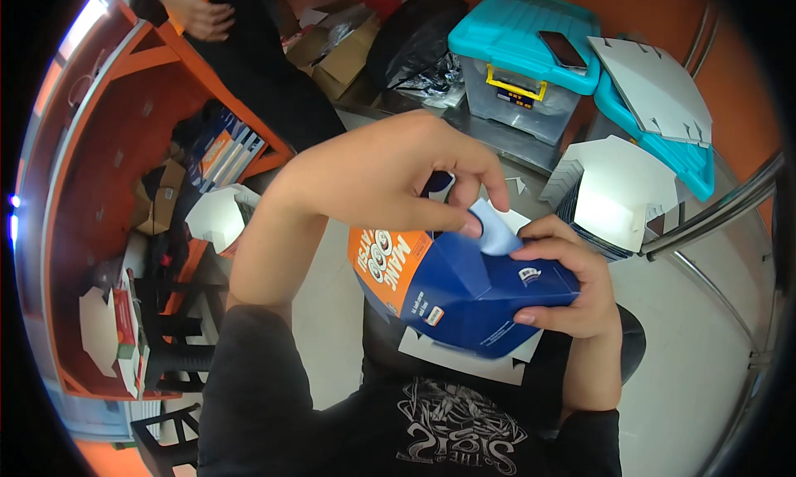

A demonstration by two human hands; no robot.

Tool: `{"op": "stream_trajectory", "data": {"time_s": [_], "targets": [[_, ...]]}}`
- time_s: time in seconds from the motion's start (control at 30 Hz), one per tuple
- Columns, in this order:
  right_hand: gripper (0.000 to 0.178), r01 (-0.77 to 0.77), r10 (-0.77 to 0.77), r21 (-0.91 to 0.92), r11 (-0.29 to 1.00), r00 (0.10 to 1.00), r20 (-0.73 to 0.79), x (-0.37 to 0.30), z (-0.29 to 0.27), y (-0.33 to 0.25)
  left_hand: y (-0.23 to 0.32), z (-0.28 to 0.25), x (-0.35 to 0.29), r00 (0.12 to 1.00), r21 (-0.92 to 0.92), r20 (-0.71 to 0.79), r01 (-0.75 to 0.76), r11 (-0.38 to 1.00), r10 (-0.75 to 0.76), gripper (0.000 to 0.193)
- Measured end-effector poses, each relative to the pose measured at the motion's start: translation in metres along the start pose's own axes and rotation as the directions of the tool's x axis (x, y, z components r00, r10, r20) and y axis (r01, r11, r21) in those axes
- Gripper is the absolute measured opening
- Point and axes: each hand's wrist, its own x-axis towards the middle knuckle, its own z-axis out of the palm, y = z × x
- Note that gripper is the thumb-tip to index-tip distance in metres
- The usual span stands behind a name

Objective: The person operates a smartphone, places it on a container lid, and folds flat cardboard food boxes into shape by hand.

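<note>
A dark blue and orange cardboard box (pixel 464 307) with several angled sides is held tilted above my lap. My left hand (pixel 406 174) arches over its top, with the thumb and fingers closed at a pale folded flap (pixel 496 228). Around the box's right end my right hand (pixel 572 282) is wrapped, thumb near the flap and fingers along the lower side. Under the box, a flat white cardboard piece (pixel 423 352) lies across my lap. The inside of the box is mostly hidden by my left hand.
Nested white-lined cartons (pixel 618 191) stand at right. Behind them are a clear bin with a teal lid (pixel 514 29), a phone (pixel 564 50) on it, and flat white sheets (pixel 655 87). An orange shelf (pixel 91 153) is at left; another person's hand (pixel 203 17) shows at top left.
</note>
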Motion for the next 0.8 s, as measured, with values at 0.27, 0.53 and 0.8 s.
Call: {"op": "stream_trajectory", "data": {"time_s": [0.27,0.53,0.8], "targets": [[0.051,0.095,-0.110,-0.453,0.887,0.994,-0.009,-0.004,0.008,-0.026,0.019,0.024,0.011,0.999,0.247,-0.024,-0.018,0.969,0.025,0.025],[0.056,0.083,-0.150,-0.594,0.800,0.987,-0.064,-0.005,0.010,-0.029,0.037,0.022,0.005,0.984,0.462,-0.161,0.139,0.876,-0.071,0.024],[0.056,0.186,-0.219,-0.593,0.783,0.976,0.017,-0.005,0.013,-0.024,0.042,0.024,0.006,0.995,0.477,-0.089,0.002,0.879,0.046,0.023]]}}
